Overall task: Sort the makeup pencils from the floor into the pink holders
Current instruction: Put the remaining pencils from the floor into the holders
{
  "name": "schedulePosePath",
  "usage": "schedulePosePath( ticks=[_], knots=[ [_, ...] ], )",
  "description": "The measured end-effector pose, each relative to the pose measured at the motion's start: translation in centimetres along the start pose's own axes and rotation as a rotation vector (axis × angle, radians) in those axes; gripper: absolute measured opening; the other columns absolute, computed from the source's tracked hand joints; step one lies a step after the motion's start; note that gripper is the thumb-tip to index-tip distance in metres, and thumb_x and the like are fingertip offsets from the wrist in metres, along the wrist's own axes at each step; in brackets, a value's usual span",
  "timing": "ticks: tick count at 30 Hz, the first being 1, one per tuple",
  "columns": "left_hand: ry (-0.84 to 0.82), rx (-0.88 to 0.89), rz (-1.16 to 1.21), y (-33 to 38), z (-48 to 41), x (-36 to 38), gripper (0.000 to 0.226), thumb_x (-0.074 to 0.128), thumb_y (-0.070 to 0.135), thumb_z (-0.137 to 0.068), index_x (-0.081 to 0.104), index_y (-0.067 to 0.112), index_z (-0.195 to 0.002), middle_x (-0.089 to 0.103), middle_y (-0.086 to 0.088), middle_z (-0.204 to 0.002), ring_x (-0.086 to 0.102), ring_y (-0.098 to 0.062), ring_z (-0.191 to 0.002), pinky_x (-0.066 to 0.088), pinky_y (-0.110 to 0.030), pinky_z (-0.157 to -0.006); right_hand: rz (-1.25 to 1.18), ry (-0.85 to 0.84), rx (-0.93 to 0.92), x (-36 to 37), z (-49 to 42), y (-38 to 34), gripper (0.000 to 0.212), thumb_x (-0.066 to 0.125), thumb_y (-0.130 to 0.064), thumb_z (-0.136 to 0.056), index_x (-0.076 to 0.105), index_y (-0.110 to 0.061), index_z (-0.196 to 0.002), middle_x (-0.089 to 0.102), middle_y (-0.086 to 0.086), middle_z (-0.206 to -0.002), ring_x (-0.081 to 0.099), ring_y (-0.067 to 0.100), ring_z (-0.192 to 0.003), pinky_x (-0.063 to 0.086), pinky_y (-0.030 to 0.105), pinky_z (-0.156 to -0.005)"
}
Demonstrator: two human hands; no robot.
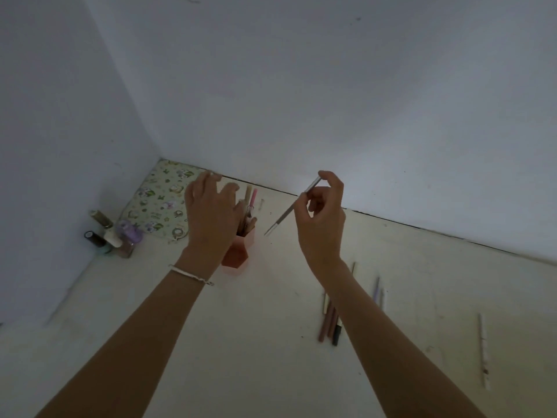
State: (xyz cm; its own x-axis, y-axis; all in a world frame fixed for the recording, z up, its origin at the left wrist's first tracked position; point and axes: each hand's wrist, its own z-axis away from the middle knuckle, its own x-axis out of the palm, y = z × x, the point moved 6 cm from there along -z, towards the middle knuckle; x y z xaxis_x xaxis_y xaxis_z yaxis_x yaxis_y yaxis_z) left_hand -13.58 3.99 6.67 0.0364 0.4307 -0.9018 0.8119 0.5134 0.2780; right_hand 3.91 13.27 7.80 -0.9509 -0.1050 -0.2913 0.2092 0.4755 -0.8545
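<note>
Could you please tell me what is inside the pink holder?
Several makeup pencils stand in the pink holder, a tan one and a pink one tallest. The left hand covers part of its mouth, so their count and the bottom are hidden.

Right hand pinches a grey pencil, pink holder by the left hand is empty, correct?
No: the head view shows the pink holder already has several pencils standing in it. The right hand does pinch the grey pencil, and the left hand is at the holder.
</note>
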Motion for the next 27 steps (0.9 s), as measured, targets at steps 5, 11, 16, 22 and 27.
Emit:
schedulePosePath(
  ticks=[5,11,16,22,27],
  knots=[
    [0.278,-0.058,0.122,-1.3,-1.0,-5.0,0.033,0.05,0.023,-0.092,0.061,0.016,-0.123,0.057,-0.01,-0.126,0.045,-0.029,-0.128,0.031,-0.043,-0.108,-0.034,-0.02,-0.027,3.2,0.7,-0.8,0.039,0.056,-0.014,-0.093,0.036,-0.029,-0.124,0.055,-0.009,-0.078,0.05,0.008,-0.066,0.045,0.018,-0.063],
    [0.307,-0.067,0.254,-1.3,-0.9,-7.7,0.035,0.052,0.014,-0.09,0.06,0.013,-0.124,0.06,-0.008,-0.122,0.047,-0.026,-0.122,0.034,-0.037,-0.101,0.218,-0.256,-0.204,7.0,2.9,-0.4,0.029,0.057,-0.013,-0.094,0.052,-0.015,-0.122,0.062,-0.002,-0.089,0.054,0.013,-0.08,0.052,0.03,-0.074],
    [0.307,0.015,0.416,2.1,0.9,-6.6,0.03,0.052,0.009,-0.085,0.06,0.012,-0.114,0.062,-0.004,-0.11,0.055,-0.021,-0.105,0.042,-0.027,-0.093,0.221,-0.134,-0.238,4.4,2.4,-0.6,0.035,0.051,-0.002,-0.086,0.061,-0.005,-0.119,0.062,0.008,-0.104,0.058,0.016,-0.091,0.048,0.02,-0.081],
    [-0.415,-0.047,0.429,10.2,5.7,5.7,0.021,0.058,0.015,-0.089,0.057,0.019,-0.109,0.066,0.004,-0.091,0.065,-0.013,-0.084,0.056,-0.031,-0.078,0.157,0.112,0.069,-5.8,-1.4,2.5,0.039,0.046,0.002,-0.08,0.06,-0.014,-0.113,0.059,-0.002,-0.094,0.05,0.005,-0.068,0.04,0.008,-0.066],
    [-0.616,-0.006,0.278,15.0,9.1,12.5,0.028,0.055,0.026,-0.094,0.05,0.011,-0.117,0.064,-0.008,-0.106,0.063,-0.026,-0.096,0.052,-0.035,-0.08,0.239,0.103,0.146,-11.4,-0.6,5.8,0.038,0.049,0.006,-0.08,0.062,-0.018,-0.107,0.062,-0.002,-0.089,0.048,0.004,-0.061,0.04,0.013,-0.062]
  ],
)
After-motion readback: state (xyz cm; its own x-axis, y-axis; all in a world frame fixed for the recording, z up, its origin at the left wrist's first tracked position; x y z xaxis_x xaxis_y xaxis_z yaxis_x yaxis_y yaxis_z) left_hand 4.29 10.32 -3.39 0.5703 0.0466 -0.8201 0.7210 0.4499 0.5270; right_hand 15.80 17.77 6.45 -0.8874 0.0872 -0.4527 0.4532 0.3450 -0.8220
